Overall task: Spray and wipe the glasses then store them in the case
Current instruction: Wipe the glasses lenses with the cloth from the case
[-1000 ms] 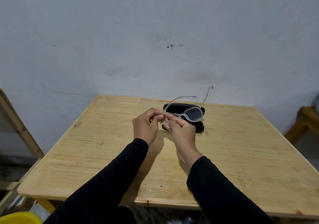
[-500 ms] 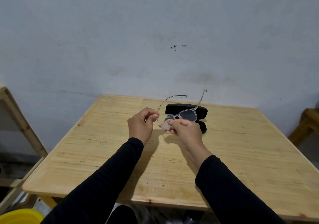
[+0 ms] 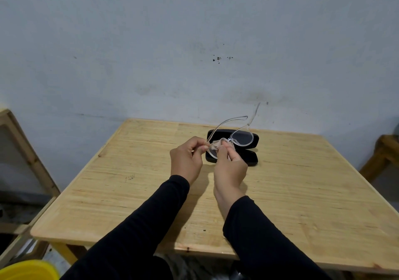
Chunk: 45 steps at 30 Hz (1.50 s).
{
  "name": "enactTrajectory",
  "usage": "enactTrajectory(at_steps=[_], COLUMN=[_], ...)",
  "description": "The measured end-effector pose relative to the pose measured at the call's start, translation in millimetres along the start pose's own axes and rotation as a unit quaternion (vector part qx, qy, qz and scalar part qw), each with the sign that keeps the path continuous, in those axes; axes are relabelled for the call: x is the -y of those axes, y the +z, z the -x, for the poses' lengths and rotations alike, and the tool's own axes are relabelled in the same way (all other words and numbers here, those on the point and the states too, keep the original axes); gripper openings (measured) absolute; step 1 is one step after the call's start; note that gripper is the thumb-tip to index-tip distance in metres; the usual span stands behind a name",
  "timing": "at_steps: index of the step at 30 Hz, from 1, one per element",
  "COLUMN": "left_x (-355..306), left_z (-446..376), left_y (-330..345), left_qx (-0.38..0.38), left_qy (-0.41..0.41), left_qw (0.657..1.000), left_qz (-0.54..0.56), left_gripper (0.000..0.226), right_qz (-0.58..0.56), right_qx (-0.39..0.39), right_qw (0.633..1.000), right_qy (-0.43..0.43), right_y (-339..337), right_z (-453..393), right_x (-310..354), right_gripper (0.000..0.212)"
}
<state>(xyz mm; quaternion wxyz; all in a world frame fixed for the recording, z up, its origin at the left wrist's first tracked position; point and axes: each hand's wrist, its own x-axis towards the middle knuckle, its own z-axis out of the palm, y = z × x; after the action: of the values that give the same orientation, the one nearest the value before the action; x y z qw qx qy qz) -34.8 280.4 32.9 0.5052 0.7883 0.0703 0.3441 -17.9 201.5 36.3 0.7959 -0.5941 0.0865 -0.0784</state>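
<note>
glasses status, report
Left hand pinches glasses at the frame corner. Right hand rubs cloth on lens. Case waits behind, nothing blocking.

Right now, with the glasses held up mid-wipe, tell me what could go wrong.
1. The left hand pinches the clear glasses only at one corner, so pressure from the right hand rubbing the cloth on the lens might flex the thin frame or hinge.
2. Both temples stand open, sticking up and away; they could snag.
3. The glasses hang above the black case and wooden table; a slip would likely drop them onto either.
</note>
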Motion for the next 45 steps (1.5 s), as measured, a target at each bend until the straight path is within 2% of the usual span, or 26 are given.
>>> enactTrajectory(at_steps=[6, 13, 17, 23, 31, 37, 40, 45], left_x=[-2, 2, 5, 14, 20, 35, 46, 60], left_z=[-1, -7, -12, -10, -11, 3, 15, 33], left_y=[5, 3, -6, -24, -71, -135, -165, -197], left_qx=[0.01, 0.0, -0.012, -0.019, -0.072, -0.118, -0.149, -0.154], left_qy=[0.006, -0.014, -0.023, -0.042, -0.035, 0.0, 0.017, 0.017], left_qw=[1.0, 0.999, 0.999, 0.998, 0.997, 0.991, 0.982, 0.967], left_qz=[0.018, 0.029, 0.034, 0.04, 0.015, -0.068, -0.119, -0.202], left_gripper=[0.02, 0.018, 0.019, 0.019, 0.018, 0.027, 0.022, 0.02], right_qz=[-0.008, 0.033, 0.094, 0.136, 0.107, 0.089, 0.069, 0.056], right_qx=[0.043, 0.166, 0.233, 0.291, 0.263, 0.236, 0.23, 0.227], right_qw=[0.999, 0.985, 0.967, 0.947, 0.957, 0.962, 0.963, 0.961], right_qy=[0.0, 0.033, 0.032, 0.033, 0.059, 0.107, 0.118, 0.147], right_y=[-6, -18, -21, -23, -21, -27, -27, -23], right_z=[-6, -6, -8, -13, -6, -5, -3, -1], right_x=[5, 9, 10, 12, 3, -9, -13, -25], right_gripper=[0.019, 0.016, 0.02, 0.029, 0.02, 0.013, 0.018, 0.014])
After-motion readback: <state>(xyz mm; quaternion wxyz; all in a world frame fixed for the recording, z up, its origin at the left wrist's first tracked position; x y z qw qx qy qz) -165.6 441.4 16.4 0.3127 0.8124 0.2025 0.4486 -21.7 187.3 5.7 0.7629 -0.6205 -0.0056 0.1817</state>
